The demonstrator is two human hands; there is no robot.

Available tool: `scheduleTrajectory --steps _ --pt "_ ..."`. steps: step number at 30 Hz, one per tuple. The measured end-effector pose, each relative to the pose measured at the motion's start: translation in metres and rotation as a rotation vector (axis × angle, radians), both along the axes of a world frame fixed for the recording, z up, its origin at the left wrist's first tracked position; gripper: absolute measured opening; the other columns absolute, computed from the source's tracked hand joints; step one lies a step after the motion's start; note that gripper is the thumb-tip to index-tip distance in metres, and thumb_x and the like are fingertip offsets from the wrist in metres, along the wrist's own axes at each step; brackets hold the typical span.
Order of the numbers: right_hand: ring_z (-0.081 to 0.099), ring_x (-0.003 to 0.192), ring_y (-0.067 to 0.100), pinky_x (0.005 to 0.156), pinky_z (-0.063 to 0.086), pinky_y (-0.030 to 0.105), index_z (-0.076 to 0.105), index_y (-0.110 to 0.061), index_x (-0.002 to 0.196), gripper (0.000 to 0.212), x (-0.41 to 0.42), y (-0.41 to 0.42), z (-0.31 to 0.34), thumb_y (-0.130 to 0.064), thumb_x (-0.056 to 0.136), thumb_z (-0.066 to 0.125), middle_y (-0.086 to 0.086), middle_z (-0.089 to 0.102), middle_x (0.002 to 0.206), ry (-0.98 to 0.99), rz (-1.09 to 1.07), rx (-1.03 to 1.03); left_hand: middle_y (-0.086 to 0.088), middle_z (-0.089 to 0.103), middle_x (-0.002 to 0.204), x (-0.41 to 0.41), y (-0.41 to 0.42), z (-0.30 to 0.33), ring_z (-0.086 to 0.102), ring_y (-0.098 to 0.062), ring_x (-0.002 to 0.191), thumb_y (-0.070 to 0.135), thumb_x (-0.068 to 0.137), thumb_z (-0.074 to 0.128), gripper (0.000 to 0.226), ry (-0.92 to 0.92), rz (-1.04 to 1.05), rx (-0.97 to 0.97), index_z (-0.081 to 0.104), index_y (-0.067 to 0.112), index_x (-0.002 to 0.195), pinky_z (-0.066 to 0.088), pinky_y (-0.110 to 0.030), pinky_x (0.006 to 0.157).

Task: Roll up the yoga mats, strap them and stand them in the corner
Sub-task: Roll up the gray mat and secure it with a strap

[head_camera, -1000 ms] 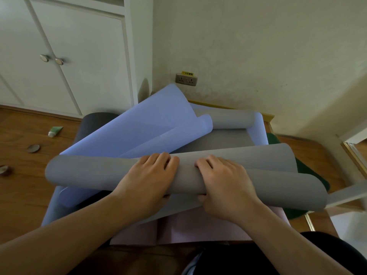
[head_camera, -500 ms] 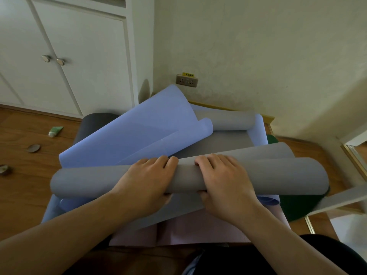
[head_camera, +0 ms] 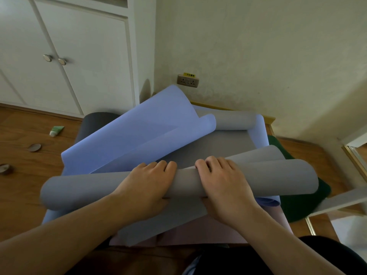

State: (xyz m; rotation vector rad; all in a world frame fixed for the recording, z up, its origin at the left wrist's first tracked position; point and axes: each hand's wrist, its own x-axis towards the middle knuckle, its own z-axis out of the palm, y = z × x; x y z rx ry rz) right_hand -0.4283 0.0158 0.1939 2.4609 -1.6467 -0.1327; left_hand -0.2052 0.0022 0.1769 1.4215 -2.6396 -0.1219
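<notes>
A warm wooden floor [head_camera: 23, 175] meets pale plaster walls in a corner, and I'm looking down on a heap of mats piled there. Nearest me, a flat pale-pink mat [head_camera: 218, 231] lies at the pile's near edge. Over it, my left hand [head_camera: 147, 185] and right hand [head_camera: 224, 187] sit side by side on the half-rolled grey foam mat [head_camera: 278, 177], fingers curled over the top of the tube, thumbs hidden underneath. The roll runs across the pile, its loose tail spilling toward me. I judge it is coning: the right end looks fatter than the left. I'd spread my hands wider, press down and draw the roll snug before advancing. Beyond, a curling lavender-blue mat [head_camera: 139, 132] crosses the unrolled grey stretch; I'd move it aside first. Farther back, a wall socket [head_camera: 187, 81].
</notes>
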Motion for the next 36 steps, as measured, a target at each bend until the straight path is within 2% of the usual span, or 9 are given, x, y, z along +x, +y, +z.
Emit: scheduleTrajectory --steps 7,11,13,17,21,27,30,33,36 --pt "0.056 0.070 0.017 0.063 0.038 0.031 0.049 -0.028 0.105 0.056 -0.004 0.002 0.011 -0.038 0.060 0.081 -0.008 0.057 0.083 -0.104 0.020 0.031 -0.001 0.059 0.104 -0.001 0.003 -0.011 0.060 -0.021 0.082 0.049 0.068 0.087 0.067 -0.067 0.013 -0.090 0.055 0.020 0.118 0.055 -0.038 0.073" --pt "0.057 0.103 0.026 0.098 0.048 0.043 0.057 -0.022 0.129 0.078 -0.004 0.004 0.013 -0.051 0.063 0.085 0.003 0.060 0.114 -0.012 0.054 -0.020 0.004 0.062 0.095 0.001 -0.002 -0.009 0.062 -0.016 0.074 0.046 0.064 0.088 0.059 -0.062 0.008 -0.063 0.059 0.024 0.110 0.057 -0.035 0.062" --pt "0.056 0.106 0.029 0.103 0.048 0.047 0.056 -0.017 0.134 0.096 -0.001 0.004 0.012 -0.047 0.052 0.095 0.008 0.057 0.118 0.037 0.025 -0.062 0.006 0.063 0.098 0.002 -0.003 -0.007 0.064 -0.015 0.079 0.048 0.073 0.080 0.049 -0.033 0.015 -0.013 0.058 0.026 0.111 0.058 -0.034 0.065" --pt "0.061 0.095 0.024 0.091 0.052 0.041 0.059 -0.020 0.121 0.071 -0.004 0.002 0.006 -0.040 0.061 0.090 0.001 0.062 0.107 -0.023 0.039 -0.056 0.007 0.063 0.103 0.003 -0.002 -0.004 0.065 -0.016 0.085 0.053 0.079 0.071 0.047 0.004 0.023 -0.013 0.057 0.027 0.115 0.059 -0.038 0.071" --pt "0.061 0.079 0.019 0.071 0.052 0.036 0.061 -0.024 0.109 0.052 -0.008 0.001 0.010 -0.041 0.065 0.082 -0.006 0.064 0.090 -0.151 0.002 -0.054 0.001 0.062 0.109 0.001 -0.001 -0.010 0.064 -0.021 0.088 0.057 0.066 0.087 0.082 -0.089 0.003 -0.069 0.053 0.020 0.130 0.059 -0.041 0.077" --pt "0.059 0.074 0.016 0.067 0.049 0.033 0.055 -0.028 0.108 0.054 -0.006 0.003 0.016 -0.051 0.067 0.080 -0.009 0.062 0.085 -0.176 -0.020 -0.067 -0.001 0.055 0.105 0.000 -0.005 -0.005 0.057 -0.024 0.084 0.026 0.068 0.083 0.066 -0.080 0.002 -0.113 0.053 0.020 0.126 0.054 -0.042 0.075" --pt "0.056 0.065 0.013 0.058 0.039 0.029 0.056 -0.028 0.104 0.054 -0.010 0.003 0.021 -0.055 0.065 0.081 -0.011 0.061 0.078 -0.205 -0.040 -0.095 -0.007 0.058 0.113 0.000 -0.006 0.002 0.057 -0.030 0.095 0.018 0.066 0.083 0.074 -0.053 -0.022 -0.200 0.055 0.013 0.134 0.053 -0.044 0.085" --pt "0.057 0.073 0.013 0.064 0.042 0.030 0.051 -0.033 0.105 0.056 -0.014 0.002 0.029 -0.069 0.070 0.077 -0.012 0.064 0.087 -0.208 -0.102 0.058 -0.012 0.054 0.125 -0.004 0.000 0.000 0.056 -0.033 0.106 0.017 0.063 0.087 0.091 -0.091 -0.023 -0.233 0.048 0.007 0.143 0.051 -0.046 0.095" --pt "0.062 0.085 0.012 0.073 0.048 0.031 0.049 -0.036 0.110 0.056 -0.013 0.004 0.031 -0.071 0.073 0.072 -0.013 0.065 0.097 -0.202 -0.121 0.182 -0.011 0.057 0.117 -0.006 0.003 -0.010 0.059 -0.031 0.095 0.018 0.054 0.094 0.092 -0.133 -0.045 -0.188 0.053 0.007 0.136 0.054 -0.045 0.085"
